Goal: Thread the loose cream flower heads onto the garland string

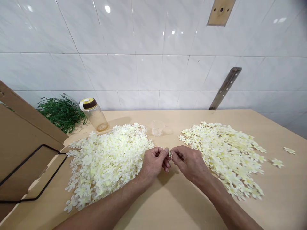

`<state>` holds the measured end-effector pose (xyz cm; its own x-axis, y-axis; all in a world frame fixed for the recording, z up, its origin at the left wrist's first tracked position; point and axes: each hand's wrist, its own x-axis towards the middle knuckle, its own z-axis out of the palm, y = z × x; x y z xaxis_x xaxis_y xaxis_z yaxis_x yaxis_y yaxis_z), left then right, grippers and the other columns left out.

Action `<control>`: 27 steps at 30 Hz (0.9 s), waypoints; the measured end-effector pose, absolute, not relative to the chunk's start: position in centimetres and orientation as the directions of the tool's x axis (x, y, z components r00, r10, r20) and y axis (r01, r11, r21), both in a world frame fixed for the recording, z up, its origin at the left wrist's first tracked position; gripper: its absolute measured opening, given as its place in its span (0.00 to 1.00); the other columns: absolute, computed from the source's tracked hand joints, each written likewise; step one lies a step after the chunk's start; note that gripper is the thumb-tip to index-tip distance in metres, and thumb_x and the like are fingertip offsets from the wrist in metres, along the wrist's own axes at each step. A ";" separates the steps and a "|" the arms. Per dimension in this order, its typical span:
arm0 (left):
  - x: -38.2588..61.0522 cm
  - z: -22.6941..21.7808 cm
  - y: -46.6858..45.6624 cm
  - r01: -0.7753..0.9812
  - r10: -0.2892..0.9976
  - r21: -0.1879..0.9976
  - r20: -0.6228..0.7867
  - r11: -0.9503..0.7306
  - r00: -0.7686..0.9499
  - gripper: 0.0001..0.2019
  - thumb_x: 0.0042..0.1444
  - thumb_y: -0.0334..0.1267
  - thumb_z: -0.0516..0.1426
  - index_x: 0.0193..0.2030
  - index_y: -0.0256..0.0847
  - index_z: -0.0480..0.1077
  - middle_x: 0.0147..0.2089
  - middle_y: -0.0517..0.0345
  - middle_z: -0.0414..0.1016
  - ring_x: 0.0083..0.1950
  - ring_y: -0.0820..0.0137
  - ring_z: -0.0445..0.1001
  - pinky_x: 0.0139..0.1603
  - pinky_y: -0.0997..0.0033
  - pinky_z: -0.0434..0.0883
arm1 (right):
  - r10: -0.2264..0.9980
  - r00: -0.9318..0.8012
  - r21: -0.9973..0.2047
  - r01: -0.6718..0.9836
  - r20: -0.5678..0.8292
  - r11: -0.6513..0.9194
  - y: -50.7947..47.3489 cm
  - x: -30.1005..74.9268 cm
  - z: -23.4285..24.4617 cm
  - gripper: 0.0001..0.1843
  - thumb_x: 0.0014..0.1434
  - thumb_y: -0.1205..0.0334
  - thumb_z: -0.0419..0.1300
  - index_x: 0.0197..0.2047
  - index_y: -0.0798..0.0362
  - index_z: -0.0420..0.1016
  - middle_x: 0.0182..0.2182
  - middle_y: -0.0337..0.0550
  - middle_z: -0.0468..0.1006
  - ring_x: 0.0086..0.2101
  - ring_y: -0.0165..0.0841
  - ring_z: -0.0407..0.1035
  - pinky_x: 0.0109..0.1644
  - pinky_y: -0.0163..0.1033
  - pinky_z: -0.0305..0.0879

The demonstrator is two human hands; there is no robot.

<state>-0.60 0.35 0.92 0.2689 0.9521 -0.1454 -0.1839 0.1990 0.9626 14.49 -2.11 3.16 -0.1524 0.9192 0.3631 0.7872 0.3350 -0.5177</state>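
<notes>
My left hand [154, 161] and my right hand [188, 159] meet fingertip to fingertip just above the table, between two heaps of artificial flowers. Both are closed in a pinch. A tiny pale, greenish piece [170, 154] shows between the fingertips, too covered to tell what it is. Beside my left hand spreads a thick heap of cream-white flower heads [107, 159]. On the other side, a flatter heap of yellowish-white flower heads [230, 156] lies close to my right hand. Behind the hands stands a small clear plastic cup [157, 128].
A clear bottle with a brown and yellow lid [93, 116] stands back left, beside green artificial stems [62, 111]. Cardboard [24, 140] and a black wire frame [45, 188] border the left. Two loose flowers [277, 163] lie far right. A metal bracket [225, 88] rises against the tiled wall.
</notes>
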 end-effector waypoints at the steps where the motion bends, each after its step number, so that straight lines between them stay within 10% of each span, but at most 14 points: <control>1: -0.6 1.0 0.4 -0.186 0.952 0.962 -0.145 0.199 0.269 0.18 0.53 0.49 0.61 0.25 0.35 0.69 0.18 0.59 0.70 0.15 0.76 0.66 0.16 0.77 0.66 | 0.919 -0.146 -0.518 0.788 0.367 0.332 -2.1 14.5 3.1 0.11 0.61 0.64 0.54 0.30 0.52 0.75 0.25 0.38 0.77 0.26 0.30 0.69 0.31 0.33 0.58; 22: -0.5 1.1 0.3 -0.235 0.942 0.947 -0.142 0.218 0.305 0.14 0.49 0.44 0.64 0.32 0.33 0.71 0.25 0.54 0.75 0.22 0.73 0.71 0.21 0.73 0.70 | 0.933 -0.010 -0.551 0.805 0.360 0.221 -2.2 14.3 3.4 0.10 0.58 0.64 0.54 0.27 0.51 0.73 0.23 0.38 0.77 0.25 0.31 0.69 0.31 0.34 0.61; 27: -0.5 1.3 0.3 -0.256 0.940 0.934 -0.171 0.250 0.296 0.10 0.48 0.39 0.62 0.30 0.34 0.71 0.27 0.53 0.75 0.22 0.73 0.71 0.21 0.74 0.70 | 0.981 0.056 -0.761 0.640 0.184 0.106 -2.0 14.6 3.0 0.09 0.58 0.61 0.55 0.30 0.50 0.75 0.22 0.38 0.78 0.24 0.32 0.73 0.28 0.34 0.67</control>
